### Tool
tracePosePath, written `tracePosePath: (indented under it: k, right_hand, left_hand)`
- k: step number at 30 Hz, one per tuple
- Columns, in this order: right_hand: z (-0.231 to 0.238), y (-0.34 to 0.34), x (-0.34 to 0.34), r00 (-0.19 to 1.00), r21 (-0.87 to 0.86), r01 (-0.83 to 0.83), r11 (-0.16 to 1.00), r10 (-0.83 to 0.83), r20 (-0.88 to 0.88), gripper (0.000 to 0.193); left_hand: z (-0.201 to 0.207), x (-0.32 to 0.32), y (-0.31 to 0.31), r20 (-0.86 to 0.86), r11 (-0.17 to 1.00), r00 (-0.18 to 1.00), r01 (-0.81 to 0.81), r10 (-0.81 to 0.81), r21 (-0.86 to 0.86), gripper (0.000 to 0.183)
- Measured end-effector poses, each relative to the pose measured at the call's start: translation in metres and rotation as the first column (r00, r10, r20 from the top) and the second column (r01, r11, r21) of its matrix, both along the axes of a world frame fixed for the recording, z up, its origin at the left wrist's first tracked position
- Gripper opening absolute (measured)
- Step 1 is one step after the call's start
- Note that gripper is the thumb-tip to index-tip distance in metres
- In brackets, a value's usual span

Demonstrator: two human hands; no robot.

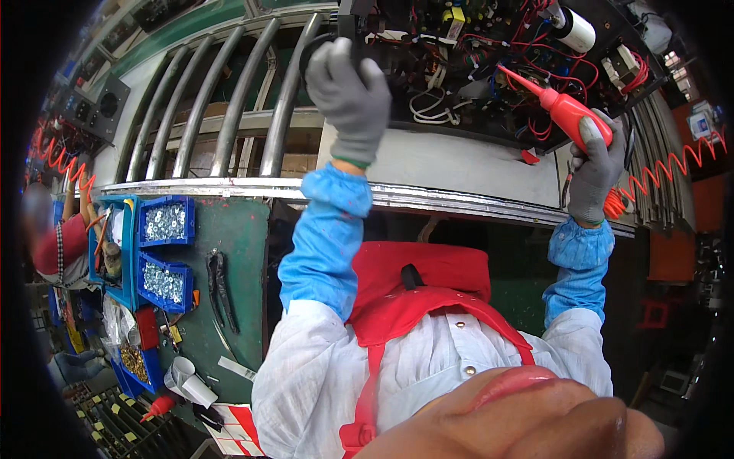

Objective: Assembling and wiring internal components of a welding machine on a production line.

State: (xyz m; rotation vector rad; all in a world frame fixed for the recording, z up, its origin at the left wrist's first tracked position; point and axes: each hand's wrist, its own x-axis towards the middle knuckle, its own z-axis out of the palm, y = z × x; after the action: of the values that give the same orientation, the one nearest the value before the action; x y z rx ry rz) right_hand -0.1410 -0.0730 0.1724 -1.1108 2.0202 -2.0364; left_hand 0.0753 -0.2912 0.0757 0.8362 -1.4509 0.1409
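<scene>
My right hand (598, 172), in a grey glove, grips a red squeeze bottle (575, 115). The bottle's long thin nozzle points up and left, over the wiring of an open black equipment chassis (489, 126). At the chassis's left end is my left hand (349, 99), also gloved in grey. Its fingers are slightly bent with the thumb apart, and nothing shows in its grasp. Behind that hand a black loop (308, 57) is partly hidden; whether they touch cannot be told. Red and white wires, circuit parts and a white cylinder (577, 32) fill the chassis.
Metal conveyor rollers (225, 99) lie left of the chassis. On the green bench (241, 268) stand blue bins (164, 200) of washers, beside black-handled pliers (220, 291). A coiled red air hose (665, 180) hangs at right. Another person (69, 252) works at far left.
</scene>
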Motion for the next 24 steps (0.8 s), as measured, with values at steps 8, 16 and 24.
tracePosePath:
  k: [8,16,24]
  right_hand:
    - [0.019,0.008,-0.002,0.999,-0.107,0.045,0.993,-0.045,-0.004,0.037]
    - [0.019,0.007,-0.012,0.994,-0.075,0.051,0.996,-0.057,-0.088,0.042]
    - [0.025,-0.033,-0.009,0.461,-0.059,0.071,0.996,-0.085,-0.884,0.040]
  left_hand:
    - [0.041,-0.096,0.037,0.273,0.775,0.778,0.389,-0.566,0.498,0.054]
    - [0.051,-0.136,0.025,0.407,0.614,0.643,0.127,-0.649,0.779,0.064]
    - [0.027,-0.136,0.036,0.462,0.674,0.630,0.134,-0.624,0.726,0.073]
